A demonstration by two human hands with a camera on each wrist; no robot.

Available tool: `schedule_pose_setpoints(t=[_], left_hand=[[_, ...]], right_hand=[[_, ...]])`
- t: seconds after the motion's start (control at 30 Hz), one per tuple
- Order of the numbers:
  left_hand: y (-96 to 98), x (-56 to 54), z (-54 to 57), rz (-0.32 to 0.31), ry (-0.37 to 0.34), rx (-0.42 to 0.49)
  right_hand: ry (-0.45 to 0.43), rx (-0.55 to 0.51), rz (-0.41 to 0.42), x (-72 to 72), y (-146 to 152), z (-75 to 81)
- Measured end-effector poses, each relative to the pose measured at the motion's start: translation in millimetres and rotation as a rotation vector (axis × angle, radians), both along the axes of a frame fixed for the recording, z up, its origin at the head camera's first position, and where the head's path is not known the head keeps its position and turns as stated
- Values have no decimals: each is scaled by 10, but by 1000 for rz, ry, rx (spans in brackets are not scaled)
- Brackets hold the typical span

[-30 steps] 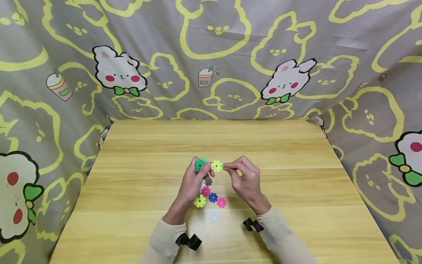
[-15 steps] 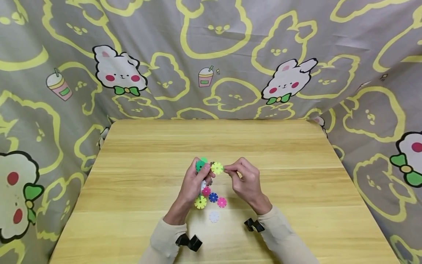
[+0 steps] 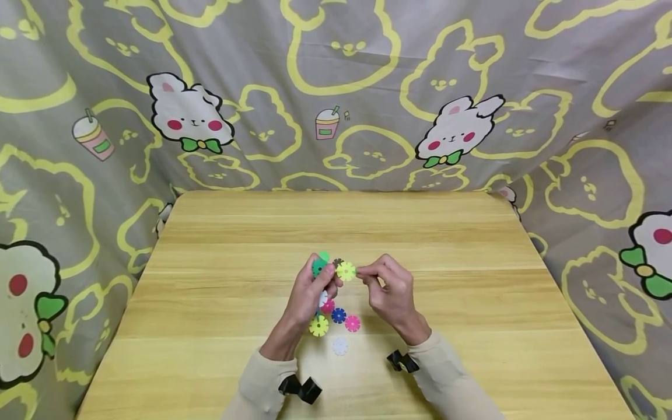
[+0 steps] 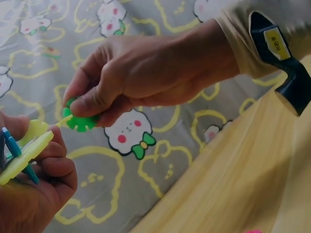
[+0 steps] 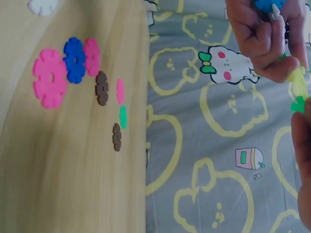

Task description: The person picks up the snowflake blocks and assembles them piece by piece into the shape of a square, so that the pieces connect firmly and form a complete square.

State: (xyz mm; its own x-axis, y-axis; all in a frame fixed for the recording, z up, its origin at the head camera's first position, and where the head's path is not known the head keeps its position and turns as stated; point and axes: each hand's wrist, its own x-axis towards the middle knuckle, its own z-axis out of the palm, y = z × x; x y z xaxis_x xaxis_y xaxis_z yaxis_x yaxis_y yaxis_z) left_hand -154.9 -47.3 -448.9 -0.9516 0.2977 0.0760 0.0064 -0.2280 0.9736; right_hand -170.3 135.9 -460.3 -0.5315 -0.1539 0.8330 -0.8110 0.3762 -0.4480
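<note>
My left hand grips a linked group of notched plastic snowflake discs. Within the group are a dark green disc at the thumb, a yellow disc beyond the fingertips and another yellow disc below the palm. In the left wrist view, a teal disc crosses the nearer yellow one. My right hand pinches a bright green disc between thumb and fingers, its edge against the yellow disc's rim. Fingers hide part of both the group and the green disc.
Loose discs lie on the wooden table: a pink disc, a blue disc and a white disc nearer the body, and brown discs farther off. A patterned curtain surrounds the table.
Both hands have come slightly toward the body with the discs between them. More of a brown disc on the table shows behind the yellow one. The grips look the same.
</note>
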Motion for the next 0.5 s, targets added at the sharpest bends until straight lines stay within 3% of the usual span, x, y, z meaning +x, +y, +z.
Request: schedule_pose_setpoints(t=[0.5], left_hand=[[-44,-4,-35,14,-27,-24]], right_hand=[[-50,38,72,-22,16,11]])
